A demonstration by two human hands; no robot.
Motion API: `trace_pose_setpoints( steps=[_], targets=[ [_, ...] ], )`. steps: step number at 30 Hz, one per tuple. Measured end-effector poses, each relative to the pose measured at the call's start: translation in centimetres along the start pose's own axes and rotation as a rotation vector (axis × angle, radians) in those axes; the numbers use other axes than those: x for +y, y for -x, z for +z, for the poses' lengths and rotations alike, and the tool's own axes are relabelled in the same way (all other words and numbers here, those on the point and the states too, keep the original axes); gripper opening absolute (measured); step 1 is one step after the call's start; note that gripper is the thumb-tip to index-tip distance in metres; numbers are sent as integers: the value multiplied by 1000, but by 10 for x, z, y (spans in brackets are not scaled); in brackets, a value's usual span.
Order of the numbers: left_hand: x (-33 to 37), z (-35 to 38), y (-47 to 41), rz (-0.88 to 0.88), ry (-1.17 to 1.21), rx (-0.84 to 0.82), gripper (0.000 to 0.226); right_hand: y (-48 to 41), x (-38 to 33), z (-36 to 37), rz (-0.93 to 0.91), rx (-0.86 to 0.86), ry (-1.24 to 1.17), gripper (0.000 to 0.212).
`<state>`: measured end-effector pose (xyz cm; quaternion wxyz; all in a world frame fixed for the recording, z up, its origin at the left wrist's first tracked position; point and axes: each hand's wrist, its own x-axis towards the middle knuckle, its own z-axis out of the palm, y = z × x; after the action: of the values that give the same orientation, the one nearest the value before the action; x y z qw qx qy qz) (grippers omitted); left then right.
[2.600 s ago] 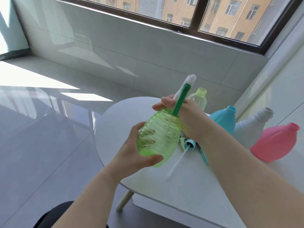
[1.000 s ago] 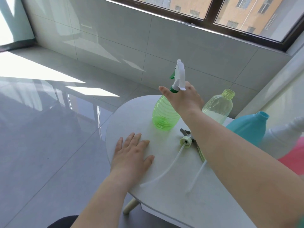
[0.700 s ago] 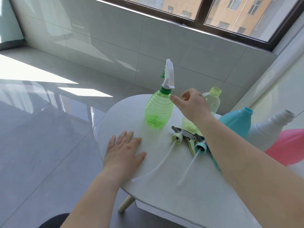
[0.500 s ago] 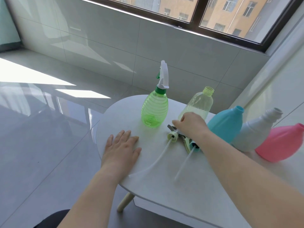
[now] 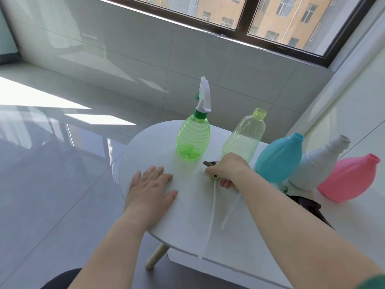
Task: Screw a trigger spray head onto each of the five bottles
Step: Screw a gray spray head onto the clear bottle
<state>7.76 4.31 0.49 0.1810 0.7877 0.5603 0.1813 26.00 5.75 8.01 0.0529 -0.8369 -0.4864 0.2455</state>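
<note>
A ribbed green bottle stands upright on the white table, with a white trigger spray head on its neck. To its right stand an open pale yellow-green bottle, a blue bottle, a white bottle and a pink bottle, all without heads. My right hand is closed over loose spray heads lying in front of the pale bottle; two white dip tubes trail toward me. My left hand lies flat on the table, fingers apart.
The table's left edge drops to a glossy grey tiled floor. A tiled wall and window sill run behind. A dark object lies on the table behind my right forearm. A wooden table leg shows below.
The green bottle was set down upright with its head on, and both hands let go. My left hand went flat on the table. My right hand dropped onto the loose spray heads.
</note>
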Motion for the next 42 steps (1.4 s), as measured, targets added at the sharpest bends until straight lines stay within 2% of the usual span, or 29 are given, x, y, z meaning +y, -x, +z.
trace_pose_setpoints(
  steps=[3,7,17,22,25,28,32,36,40,42],
  targets=[
    [0,-1,1,4,3,1,47,12,7,-7,2,-52,-192,18],
    [2,-4,5,7,5,2,46,34,22,-23,-98,-96,-404,16],
    [14,-7,40,-1,68,23,37,80,90,-62,-317,-262,-1217,16],
    [35,-10,54,10,288,30,26,89,123,-69,-390,-164,-1410,20],
    [62,-17,46,15,452,11,18,89,143,-75,-442,-69,-1521,23],
    [98,-24,22,22,573,61,18,83,154,-77,-486,65,-1615,23],
    [143,-20,-21,38,619,70,43,69,163,-71,-513,126,-1631,21],
    [163,-4,-62,-7,460,-18,76,59,177,-80,-523,134,-1640,26],
    [173,14,-89,-2,424,54,95,53,198,-92,-516,160,-1673,38],
    [177,22,-98,-8,489,67,103,51,205,-95,-499,160,-1675,34]
  ],
)
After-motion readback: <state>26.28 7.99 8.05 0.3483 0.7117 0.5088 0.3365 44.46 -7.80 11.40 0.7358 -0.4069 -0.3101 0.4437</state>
